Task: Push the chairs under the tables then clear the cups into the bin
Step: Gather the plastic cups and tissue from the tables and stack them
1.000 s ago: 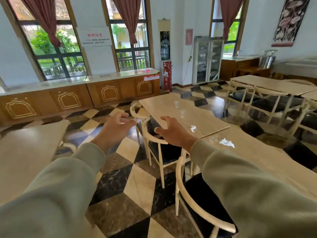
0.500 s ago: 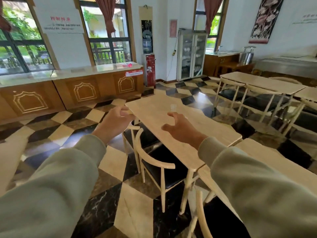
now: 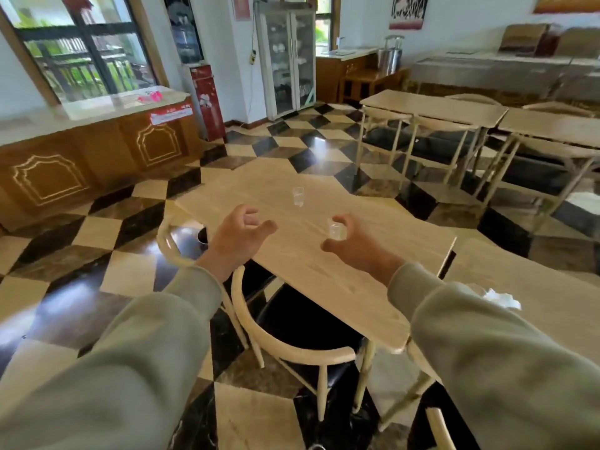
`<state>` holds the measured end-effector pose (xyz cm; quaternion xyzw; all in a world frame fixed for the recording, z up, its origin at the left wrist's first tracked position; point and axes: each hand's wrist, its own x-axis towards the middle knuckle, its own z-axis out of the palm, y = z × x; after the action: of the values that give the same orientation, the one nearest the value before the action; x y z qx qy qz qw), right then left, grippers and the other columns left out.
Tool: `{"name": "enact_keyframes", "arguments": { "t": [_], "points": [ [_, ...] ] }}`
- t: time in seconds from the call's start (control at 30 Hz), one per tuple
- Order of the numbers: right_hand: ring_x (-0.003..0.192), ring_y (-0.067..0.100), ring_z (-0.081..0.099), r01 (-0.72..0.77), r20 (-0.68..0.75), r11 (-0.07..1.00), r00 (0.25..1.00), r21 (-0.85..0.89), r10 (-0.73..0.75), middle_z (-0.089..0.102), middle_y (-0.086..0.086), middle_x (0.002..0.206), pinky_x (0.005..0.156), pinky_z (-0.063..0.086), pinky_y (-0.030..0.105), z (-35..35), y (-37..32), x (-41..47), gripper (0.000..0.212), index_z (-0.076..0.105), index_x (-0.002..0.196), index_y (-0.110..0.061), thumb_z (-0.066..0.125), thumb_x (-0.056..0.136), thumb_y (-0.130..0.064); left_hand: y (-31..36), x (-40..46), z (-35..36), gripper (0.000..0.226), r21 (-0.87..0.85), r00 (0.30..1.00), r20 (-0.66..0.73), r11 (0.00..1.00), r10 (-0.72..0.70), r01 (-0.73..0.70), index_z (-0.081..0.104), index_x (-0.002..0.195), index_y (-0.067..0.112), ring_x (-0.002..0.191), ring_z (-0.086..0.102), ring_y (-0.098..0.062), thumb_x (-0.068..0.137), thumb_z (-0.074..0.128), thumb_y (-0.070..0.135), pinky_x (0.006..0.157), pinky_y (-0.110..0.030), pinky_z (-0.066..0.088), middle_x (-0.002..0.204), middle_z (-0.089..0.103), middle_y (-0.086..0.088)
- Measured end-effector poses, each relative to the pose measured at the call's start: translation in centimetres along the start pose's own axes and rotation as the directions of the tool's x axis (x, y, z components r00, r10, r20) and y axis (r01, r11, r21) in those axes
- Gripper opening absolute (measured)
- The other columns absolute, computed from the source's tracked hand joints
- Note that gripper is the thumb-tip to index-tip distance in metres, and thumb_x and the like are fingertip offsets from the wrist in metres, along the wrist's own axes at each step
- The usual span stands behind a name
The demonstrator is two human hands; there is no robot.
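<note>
Two clear plastic cups stand on the light wooden table (image 3: 292, 264). The far cup (image 3: 298, 196) stands alone near the table's middle. The near cup (image 3: 337, 229) sits between the thumb and curled fingers of my right hand (image 3: 357, 246), which is cupped around it; I cannot tell if they touch. My left hand (image 3: 238, 237) hovers over the table's left edge, fingers apart and holding nothing. On the table's left side are two cream chairs with black seats, the near chair (image 3: 285, 341) and the far chair (image 3: 170, 246), both partly under it.
A second table (image 3: 535, 287) adjoins on the right, with a crumpled white tissue (image 3: 501, 299) on it. More tables and chairs (image 3: 435, 108) fill the back right. A wooden counter (image 3: 97, 147) runs along the left wall, and another chair's back (image 3: 438, 427) shows at the bottom right.
I have moved closer to the table and both hands have reached forward over it. My right hand has come up around the near cup.
</note>
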<state>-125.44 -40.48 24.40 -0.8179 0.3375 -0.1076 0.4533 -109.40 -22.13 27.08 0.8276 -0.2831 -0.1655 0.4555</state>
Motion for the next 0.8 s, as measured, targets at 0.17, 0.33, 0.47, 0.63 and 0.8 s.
{"name": "enact_keyframes", "arguments": {
  "t": [0.17, 0.33, 0.47, 0.63, 0.8],
  "points": [
    [0.14, 0.031, 0.039, -0.083, -0.059, 0.99, 0.994, 0.118, 0.09, 0.034, 0.012, 0.159, 0.101, 0.035, 0.032, 2.0, 2.6, 10.7, 0.072, 0.043, 0.151, -0.015, 0.081, 0.09, -0.02, -2.9, 10.1, 2.4, 0.063, 0.019, 0.996, 0.08, 0.999, -0.036, 0.035, 0.051, 0.141, 0.017, 0.122, 0.058, -0.026, 0.089, 0.076, 0.045, 0.104, -0.045, 0.047, 0.136, 0.06, -0.007],
    [0.138, 0.028, 0.042, -0.173, -0.043, 0.973, 0.982, 0.151, 0.182, 0.033, 0.01, 0.158, 0.094, 0.035, 0.029, 4.7, 4.4, 19.6, 0.074, 0.042, 0.151, -0.015, 0.081, 0.089, -0.019, -5.6, 21.3, 4.0, 0.068, 0.102, 0.987, 0.125, 0.991, -0.099, 0.086, 0.051, 0.139, 0.019, 0.117, 0.06, -0.025, 0.085, 0.077, 0.051, 0.098, -0.043, 0.049, 0.128, 0.061, -0.003],
    [0.139, 0.029, 0.041, -0.238, -0.085, 0.963, 0.965, 0.124, 0.249, 0.036, 0.013, 0.157, 0.094, 0.036, 0.028, 5.1, 5.0, 23.7, 0.073, 0.044, 0.15, -0.013, 0.082, 0.089, -0.019, -6.3, 27.7, 4.7, 0.081, 0.126, 0.986, 0.159, 0.991, -0.055, 0.035, 0.051, 0.139, 0.02, 0.114, 0.061, -0.022, 0.073, 0.076, 0.059, 0.094, -0.038, 0.049, 0.126, 0.062, -0.003],
    [0.14, 0.032, 0.044, -0.336, -0.117, 0.939, 0.932, 0.077, 0.343, 0.037, 0.012, 0.158, 0.099, 0.035, 0.031, 6.0, 5.5, 29.0, 0.075, 0.041, 0.153, -0.018, 0.08, 0.09, -0.03, -8.5, 35.3, 5.8, 0.077, 0.084, 0.964, 0.259, 0.996, -0.06, 0.039, 0.051, 0.135, 0.029, 0.112, 0.062, -0.016, 0.07, 0.077, 0.061, 0.093, -0.037, 0.051, 0.124, 0.061, 0.003],
    [0.135, 0.035, 0.047, -0.483, -0.237, 0.872, 0.841, 0.073, 0.486, 0.036, 0.013, 0.157, 0.106, 0.042, 0.04, 8.2, 5.3, 33.3, 0.076, 0.041, 0.154, -0.022, 0.079, 0.09, -0.036, -10.9, 43.9, 7.1, 0.09, -0.026, 0.922, 0.386, 0.998, -0.041, 0.055, 0.055, 0.128, 0.028, 0.102, 0.066, -0.012, 0.05, 0.073, 0.07, 0.078, -0.028, 0.05, 0.121, 0.067, -0.002]
  ]
}}
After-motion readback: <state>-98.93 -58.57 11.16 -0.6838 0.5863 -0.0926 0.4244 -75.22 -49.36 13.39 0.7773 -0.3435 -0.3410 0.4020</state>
